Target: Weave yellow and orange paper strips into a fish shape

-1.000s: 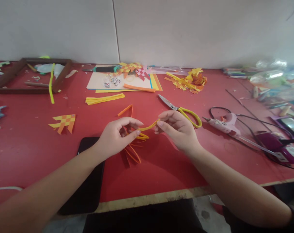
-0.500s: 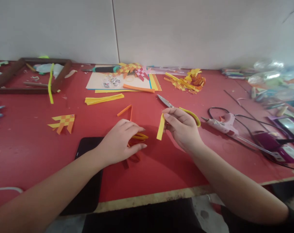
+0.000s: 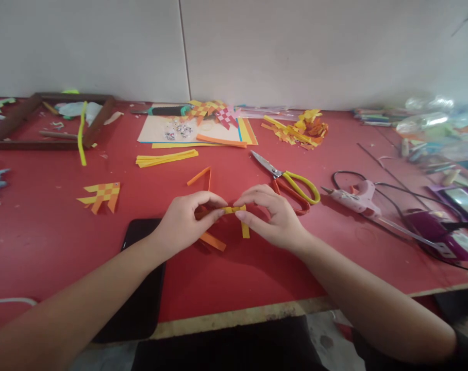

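My left hand pinches folded paper strips between thumb and fingers; an orange paper strip sticks out below it and another orange end rises behind. Close by, my right hand is closed on a yellow paper strip, whose end hangs down toward me. The yellow paper meets the left hand's strips between the two thumbs; the fingers partly hide how they interlock. Behind my right hand lie scissors with yellow and red handles. To the left rests a woven paper fish in yellow and orange.
A black phone lies under my left forearm. Yellow strips, paper sheets and a scrap pile are farther back. A pink glue gun with its cord lies right; a brown wooden frame stands far left.
My right hand has moved left with the yellow strip and met the strips in my left hand. The left fingers have closed in, and the scissors' handles are now uncovered.
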A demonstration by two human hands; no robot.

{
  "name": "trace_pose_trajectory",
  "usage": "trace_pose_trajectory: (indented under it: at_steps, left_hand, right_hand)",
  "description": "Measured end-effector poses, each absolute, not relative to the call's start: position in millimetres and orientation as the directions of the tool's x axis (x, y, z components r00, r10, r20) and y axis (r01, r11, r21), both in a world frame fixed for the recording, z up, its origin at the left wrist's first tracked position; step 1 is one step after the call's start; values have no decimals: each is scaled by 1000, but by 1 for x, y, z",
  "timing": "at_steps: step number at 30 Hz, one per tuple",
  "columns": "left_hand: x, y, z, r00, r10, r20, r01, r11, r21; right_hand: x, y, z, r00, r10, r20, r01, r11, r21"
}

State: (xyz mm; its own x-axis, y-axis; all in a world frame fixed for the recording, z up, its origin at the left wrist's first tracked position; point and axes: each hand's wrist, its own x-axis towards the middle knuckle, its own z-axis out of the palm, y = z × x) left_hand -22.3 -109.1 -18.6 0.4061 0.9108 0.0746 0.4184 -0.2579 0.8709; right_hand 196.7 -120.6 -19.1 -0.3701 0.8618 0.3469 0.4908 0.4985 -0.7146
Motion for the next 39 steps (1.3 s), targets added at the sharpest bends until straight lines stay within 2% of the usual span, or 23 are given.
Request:
trace_pose_trajectory:
  at_steps: [2,6,9,12,15,18,20,22,27,31,35,39]
  left_hand:
    - [-22,-110,-18,392,918,53,347,-201,916]
    - [-22,-110,-19,351,936,-6,257,-90,962]
    - [-24,-107,-20,270,962,-47,240,-20,970]
    - [-26,-104,-23,212,975,-69,202,26,979]
    - [-25,-102,-24,205,977,-62,164,28,986]
    - [-23,-102,-25,202,978,-43,161,10,987]
    - [-22,-103,-25,204,978,-35,183,-3,983]
    - [-22,-103,-25,221,975,-21,227,-30,973]
    - [-24,-104,-23,275,961,0,288,-83,954]
    - [-23,-106,-21,267,964,14,316,-102,943]
    - [-22,-110,-21,292,944,151,472,-280,836]
    - [-24,-110,-22,280,924,261,582,-380,719]
  right_hand:
    - [196,-120,-19,-332,888,318,435,444,-783]
    - [195,-119,-22,-180,967,183,287,229,-930]
    - [196,-118,-23,-32,987,158,205,161,-965]
    - [197,-117,-23,-10,991,130,242,129,-962]
    - [196,-118,-24,-146,979,145,424,194,-885]
    - [195,-119,-27,-294,917,270,607,398,-688]
    - [195,-118,-30,-324,881,346,669,472,-575]
    - [195,-118,-30,-316,865,389,699,490,-521]
    - [195,-120,-27,-364,837,408,648,542,-534]
    - [194,-119,-27,-465,795,389,621,606,-498]
    - [194,-119,-28,-520,779,350,624,626,-467]
    - [192,-124,-23,-526,751,399,600,661,-451]
